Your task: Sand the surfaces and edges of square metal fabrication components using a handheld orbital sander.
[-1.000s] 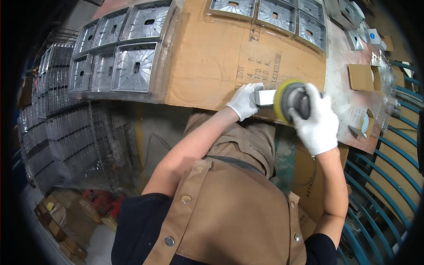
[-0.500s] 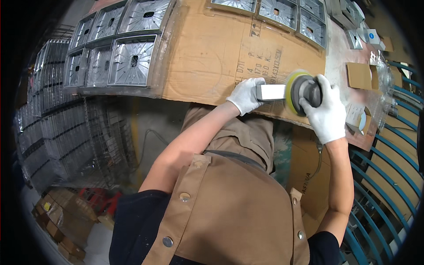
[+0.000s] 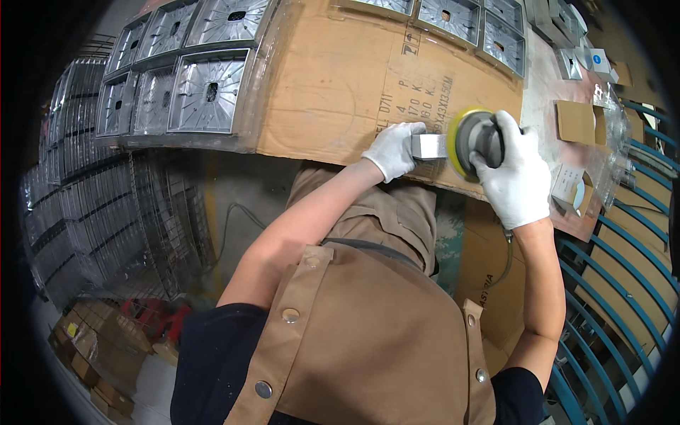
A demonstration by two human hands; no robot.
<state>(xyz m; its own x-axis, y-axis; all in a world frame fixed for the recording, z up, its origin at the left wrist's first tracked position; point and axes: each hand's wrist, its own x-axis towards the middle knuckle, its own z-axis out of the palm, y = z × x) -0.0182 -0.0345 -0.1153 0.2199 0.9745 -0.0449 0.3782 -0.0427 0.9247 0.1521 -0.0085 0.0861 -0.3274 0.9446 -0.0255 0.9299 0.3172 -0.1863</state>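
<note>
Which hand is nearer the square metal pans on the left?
Left. The left hand, holding a metal block, is right of those square metal pans; the right hand, gripping a round sander, is farther right.

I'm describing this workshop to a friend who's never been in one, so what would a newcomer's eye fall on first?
Probably the yellow-edged round sander right of centre, gripped by the white-gloved right hand near the front edge of the cardboard. Just left of it, the gloved left hand holds a shiny metal block. Next come the square metal pans, in two rows at upper left.
</note>
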